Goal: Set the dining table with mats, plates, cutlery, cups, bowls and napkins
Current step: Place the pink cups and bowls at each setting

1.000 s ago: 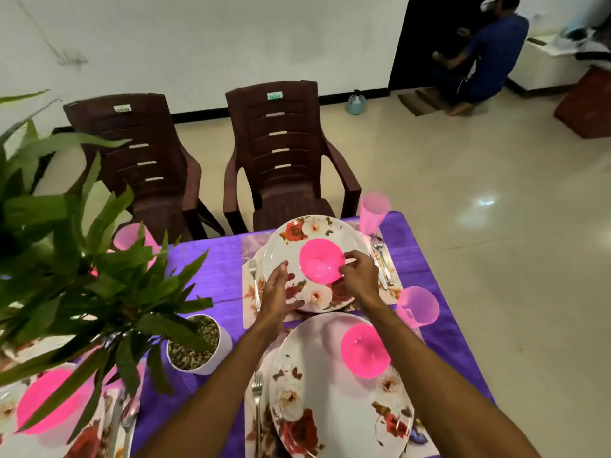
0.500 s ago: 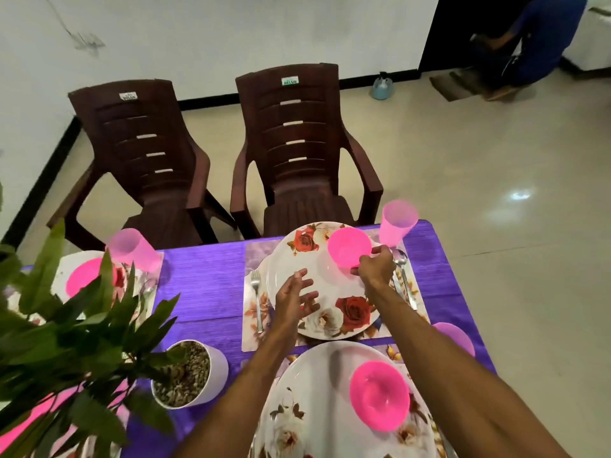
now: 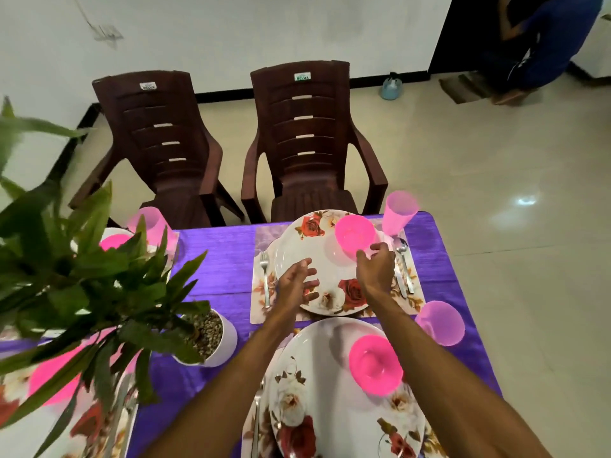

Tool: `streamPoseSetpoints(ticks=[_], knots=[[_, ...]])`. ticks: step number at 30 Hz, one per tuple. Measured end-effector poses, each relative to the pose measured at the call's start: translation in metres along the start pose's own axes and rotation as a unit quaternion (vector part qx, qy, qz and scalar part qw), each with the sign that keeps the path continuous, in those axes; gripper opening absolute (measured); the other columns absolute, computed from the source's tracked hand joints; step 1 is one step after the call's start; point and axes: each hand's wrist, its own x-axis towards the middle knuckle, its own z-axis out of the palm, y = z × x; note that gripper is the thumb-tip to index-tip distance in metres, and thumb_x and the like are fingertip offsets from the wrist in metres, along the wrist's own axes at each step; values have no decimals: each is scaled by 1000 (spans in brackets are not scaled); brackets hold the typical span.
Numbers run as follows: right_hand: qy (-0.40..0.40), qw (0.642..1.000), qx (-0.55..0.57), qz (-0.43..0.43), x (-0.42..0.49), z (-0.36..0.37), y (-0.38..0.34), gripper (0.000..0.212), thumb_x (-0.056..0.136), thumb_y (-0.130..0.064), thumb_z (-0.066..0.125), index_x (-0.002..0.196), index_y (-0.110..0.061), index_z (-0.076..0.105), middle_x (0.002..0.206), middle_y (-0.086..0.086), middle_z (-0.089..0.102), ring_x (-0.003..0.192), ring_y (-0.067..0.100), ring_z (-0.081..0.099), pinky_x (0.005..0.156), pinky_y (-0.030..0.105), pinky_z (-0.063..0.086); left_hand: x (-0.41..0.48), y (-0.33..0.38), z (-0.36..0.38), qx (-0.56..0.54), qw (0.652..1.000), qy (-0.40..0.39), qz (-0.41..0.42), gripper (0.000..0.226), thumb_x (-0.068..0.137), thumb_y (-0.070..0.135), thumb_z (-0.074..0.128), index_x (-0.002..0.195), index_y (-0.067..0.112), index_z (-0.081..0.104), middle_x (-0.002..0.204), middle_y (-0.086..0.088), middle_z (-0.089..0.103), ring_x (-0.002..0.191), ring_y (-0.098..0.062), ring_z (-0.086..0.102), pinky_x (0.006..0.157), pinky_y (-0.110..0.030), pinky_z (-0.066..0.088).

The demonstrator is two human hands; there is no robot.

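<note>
While both hands hover over the far round white plate with red rose print (image 3: 325, 259), neither grips anything. The left hand (image 3: 295, 285) is spread open above the plate's 8 o'clock edge. The right hand (image 3: 377, 266) has loosely curled, empty fingers just beside the small pink plastic bowl (image 3: 354, 233), which sits on the plate at 1 o'clock. A translucent pink plastic tumbler (image 3: 398, 211) stands at 2 o'clock of the plate. The plate rests on a floral rectangular mat (image 3: 261, 305) with a steel fork (image 3: 264, 276) at 9 o'clock and a steel spoon (image 3: 404, 259) at 3 o'clock. The purple-clothed surface (image 3: 215, 256) also carries a white potted green plant (image 3: 211, 335).
</note>
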Motion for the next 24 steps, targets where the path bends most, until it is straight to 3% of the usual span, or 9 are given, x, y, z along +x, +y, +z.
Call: streamPoseSetpoints(ticks=[2,5,8,12,17,20,24], knots=[[-16,999,5,-35,-27,-5,2,28,89,-27,67,113,-18,59,112,6,58,98,25,59,80,36,47,-16,1,-6,6,1000,-3,7,24,102,38,52,119,25,65,115,-7,71,107,-30,69,82,-42,57],[-53,996,20,-65,-71,-6,4,22,85,-34,65,105,-27,58,105,-2,58,92,23,64,81,40,53,-47,0,-23,1,1000,-11,24,24,101,30,56,120,18,63,112,-10,72,98,-30,67,77,-41,58],[-89,989,-6,-118,-112,-5,12,21,86,-23,70,106,-18,64,100,2,64,93,21,61,84,39,51,-75,-8,-48,-2,999,-42,26,20,102,19,55,118,14,64,109,-11,73,88,-25,68,66,-30,57],[-152,973,1,-175,-173,-3,20,9,85,-14,71,94,-16,67,85,-4,68,82,16,65,72,31,49,-101,-23,-93,31,998,-50,16,15,101,13,54,110,16,65,89,-7,73,79,-22,67,64,-28,52],[-167,970,-42,-169,-245,28,25,8,84,-20,72,90,-23,68,81,-8,69,75,13,65,69,35,51,-130,-43,-172,32,999,-32,24,12,100,11,55,103,14,67,78,2,74,76,-20,68,66,-28,55],[-207,961,-71,-167,-293,59,21,4,83,-24,71,86,-23,69,73,-8,68,69,12,66,67,38,54,-156,-45,-228,21,999,-13,34,11,99,12,58,108,14,65,80,5,73,73,-9,69,63,-23,55],[-273,925,-99,-246,-347,97,12,6,82,-22,71,78,-25,67,65,-10,66,60,0,61,61,26,47,-180,-44,-297,-2,998,33,52,13,97,14,61,109,11,64,85,-2,72,78,-16,68,67,-29,54]])
